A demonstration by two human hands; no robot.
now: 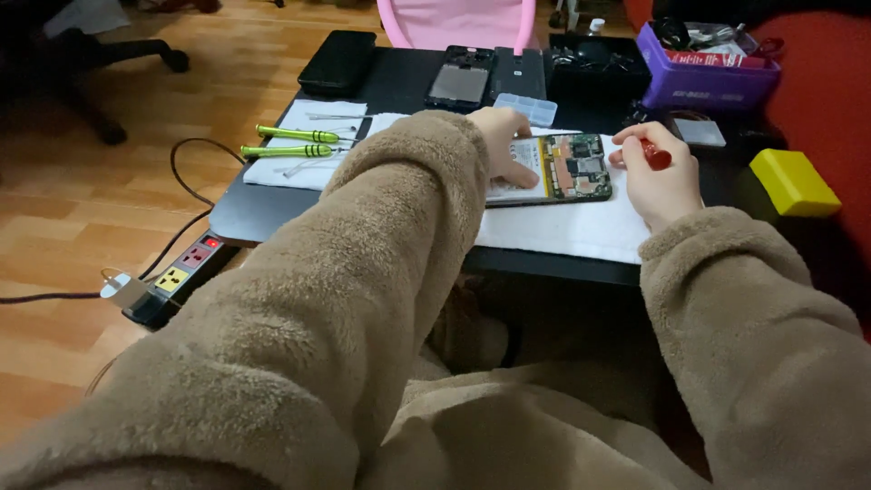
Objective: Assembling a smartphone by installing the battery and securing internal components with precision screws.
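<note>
Two hands in thick beige fleece sleeves are at work over an opened black smartphone with its back cover off [564, 172], green circuit board and pale battery showing, which lies on a white cloth [562, 229] spread on the dark worktop [263, 210]. The left hand [504, 145] presses down on the phone's battery end, fingers [521, 174] flat and spread rather than clenched; the bulky sleeve hides the wrist and much of the palm. The right hand [655, 177] sits just beside the phone's other end, fingers [635, 136] pinched around a small red-handled tool [655, 156]; its tip is covered by the hand, so what kind of tool it is cannot be made out.

Further left, two green-handled screwdrivers [295, 142] lie side by side on a second white sheet. Behind the phone sit a small clear plastic parts tray [532, 107], another dismantled phone [460, 80] and a black case [337, 62]. To the right are a purple plastic box of odds and ends [709, 83], its contents too cluttered to tell apart, and a yellow block [795, 181]. On the wooden floor [82, 200] a power strip [177, 277] lies partly under the worktop's edge, and a pink chair back [455, 23] is cut off at the top
</note>
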